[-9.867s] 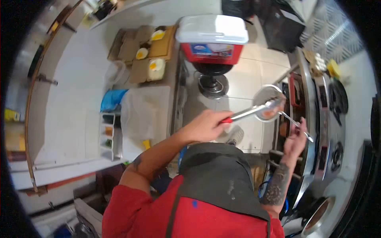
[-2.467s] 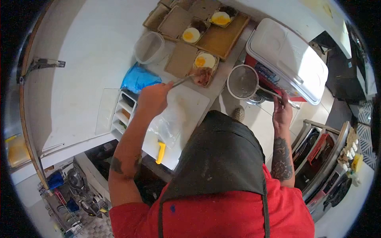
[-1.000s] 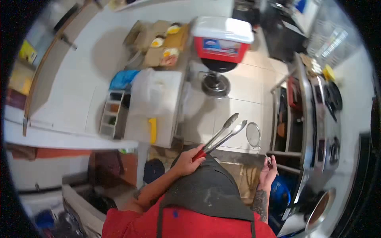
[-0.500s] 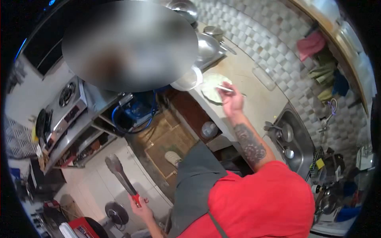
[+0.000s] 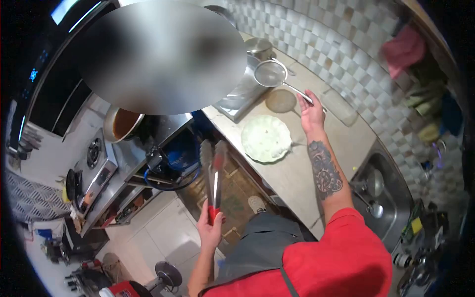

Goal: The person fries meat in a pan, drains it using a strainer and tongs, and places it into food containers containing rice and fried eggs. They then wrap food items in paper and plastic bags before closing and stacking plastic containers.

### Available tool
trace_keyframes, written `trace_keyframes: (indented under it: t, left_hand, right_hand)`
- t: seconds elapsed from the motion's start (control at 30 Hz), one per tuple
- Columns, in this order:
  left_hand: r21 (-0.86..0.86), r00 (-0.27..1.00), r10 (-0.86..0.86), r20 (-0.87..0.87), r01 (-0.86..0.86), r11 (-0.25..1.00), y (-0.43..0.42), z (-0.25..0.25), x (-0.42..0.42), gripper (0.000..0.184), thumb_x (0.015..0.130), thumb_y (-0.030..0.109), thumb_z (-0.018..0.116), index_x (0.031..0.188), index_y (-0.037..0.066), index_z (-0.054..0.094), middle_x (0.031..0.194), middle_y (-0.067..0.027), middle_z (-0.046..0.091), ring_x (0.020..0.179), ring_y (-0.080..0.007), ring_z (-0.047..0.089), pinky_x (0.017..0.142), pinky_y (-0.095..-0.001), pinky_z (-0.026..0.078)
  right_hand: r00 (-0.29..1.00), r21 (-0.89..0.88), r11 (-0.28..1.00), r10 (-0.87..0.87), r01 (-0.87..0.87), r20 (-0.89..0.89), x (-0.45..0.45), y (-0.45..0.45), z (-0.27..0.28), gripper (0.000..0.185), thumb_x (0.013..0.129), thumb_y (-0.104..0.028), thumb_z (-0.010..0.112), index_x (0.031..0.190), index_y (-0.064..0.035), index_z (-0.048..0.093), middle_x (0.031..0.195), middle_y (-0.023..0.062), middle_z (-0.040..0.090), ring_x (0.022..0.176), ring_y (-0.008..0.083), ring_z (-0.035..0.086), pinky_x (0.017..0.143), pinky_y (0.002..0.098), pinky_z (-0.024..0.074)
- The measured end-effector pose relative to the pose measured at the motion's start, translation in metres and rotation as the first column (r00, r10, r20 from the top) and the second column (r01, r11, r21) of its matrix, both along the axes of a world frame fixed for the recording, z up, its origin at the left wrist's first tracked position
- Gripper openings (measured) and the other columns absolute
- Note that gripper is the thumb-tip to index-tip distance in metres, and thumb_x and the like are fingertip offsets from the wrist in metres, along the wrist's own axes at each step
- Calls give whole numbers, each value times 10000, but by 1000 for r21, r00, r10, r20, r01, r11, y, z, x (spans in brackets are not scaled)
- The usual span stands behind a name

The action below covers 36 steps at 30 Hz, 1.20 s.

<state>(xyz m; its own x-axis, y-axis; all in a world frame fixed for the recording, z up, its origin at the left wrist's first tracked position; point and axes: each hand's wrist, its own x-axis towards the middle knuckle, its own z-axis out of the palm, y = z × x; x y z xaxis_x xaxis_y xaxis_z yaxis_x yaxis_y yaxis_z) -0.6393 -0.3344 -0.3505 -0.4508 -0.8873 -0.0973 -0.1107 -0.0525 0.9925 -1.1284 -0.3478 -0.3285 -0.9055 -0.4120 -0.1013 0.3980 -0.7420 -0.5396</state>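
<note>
My left hand (image 5: 211, 228) is closed around the red grip of a pair of metal tongs (image 5: 216, 178), whose tips point up and stand a little apart, with nothing between them. By its thin handle my right hand (image 5: 312, 115) holds a round mesh strainer (image 5: 270, 73), raised over the countertop and casting a shadow on it. Below and to the left of that hand, a pale green scalloped plate (image 5: 266, 138) lies on the counter with small specks on it. Neither hand touches the plate.
To the right is a metal sink (image 5: 368, 198) with ladles inside. A metal tray (image 5: 240, 101) rests on the counter beyond the plate. On the left, a pot of brown liquid (image 5: 123, 123) sits near a stove (image 5: 94, 163). A large blurred oval covers the upper left.
My right hand has moved away from over the plate, and the strainer's mesh now shows. My left hand has raised the tongs up and to the right. The view has shifted.
</note>
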Motion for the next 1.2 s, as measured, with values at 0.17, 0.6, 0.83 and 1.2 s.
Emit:
trace_keyframes:
  t: [0.17,0.6,0.83,1.2]
  left_hand:
    - [51,995,-99,1,99,994,-44,18,-76,600,945,76,604,1476,-10,340,1030,-61,600,763,-124,633,704,-274,551]
    - [-165,989,77,130,-55,985,-205,40,-302,443,798,133,645,1183,-48,521,1128,-302,591,1072,-435,587,893,-471,490]
    - [-445,973,-225,53,225,867,-124,26,-112,201,881,170,581,1025,35,621,939,-186,677,914,-359,660,801,-463,512]
    - [18,176,762,623,-977,211,199,-116,301,387,964,343,483,768,22,577,760,-168,635,745,-385,612,659,-432,479]
  right_hand:
    - [966,-10,966,258,-258,8,-9,-95,2,309,947,-143,616,1139,85,535,1114,168,585,1098,307,592,1032,380,500]
    - [607,-26,607,789,-794,-100,134,-43,-70,254,1003,-236,514,1114,-44,639,1129,73,657,1044,209,569,1009,377,404]
    - [549,256,508,826,-823,126,180,-72,-53,222,1033,-251,483,945,-94,614,888,19,617,840,164,572,856,333,468]
    - [-111,621,-73,994,-780,-23,449,-150,-33,145,986,-159,591,1017,-20,620,889,35,615,835,139,594,880,328,489]
